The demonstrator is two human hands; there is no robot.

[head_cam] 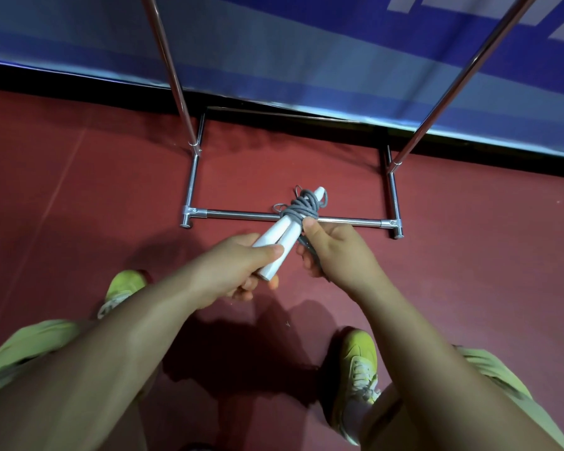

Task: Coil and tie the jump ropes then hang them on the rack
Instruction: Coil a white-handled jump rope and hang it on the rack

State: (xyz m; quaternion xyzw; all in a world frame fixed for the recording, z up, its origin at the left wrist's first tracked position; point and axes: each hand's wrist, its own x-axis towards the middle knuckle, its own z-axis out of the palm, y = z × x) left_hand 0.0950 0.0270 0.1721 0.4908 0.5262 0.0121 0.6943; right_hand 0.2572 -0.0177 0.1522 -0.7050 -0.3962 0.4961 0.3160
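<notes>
At the lower left of the frame a yellow-green shoe stands on the dark red floor, partly hidden behind the left forearm. Just left of centre, the left hand has its fingers and thumb curled round the near ends of the two white handles of the jump rope, the thumb lying across the top of them. The handles run up and to the right from that grip, side by side and touching, toward the middle of the frame, where the grey cord is wound round them in several turns, with small loops sticking out at the far end. Right of the handles, the right hand pinches the grey cord just below the wrapping, its thumb tip pressed at the edge of the coil and its fingers curled underneath; a short stretch of cord runs down through its palm. Behind the bundle lies the chrome base of the rack, with two shiny uprights rising to the upper left and upper right against a blue banner. At the lower right stands the other shoe.
</notes>
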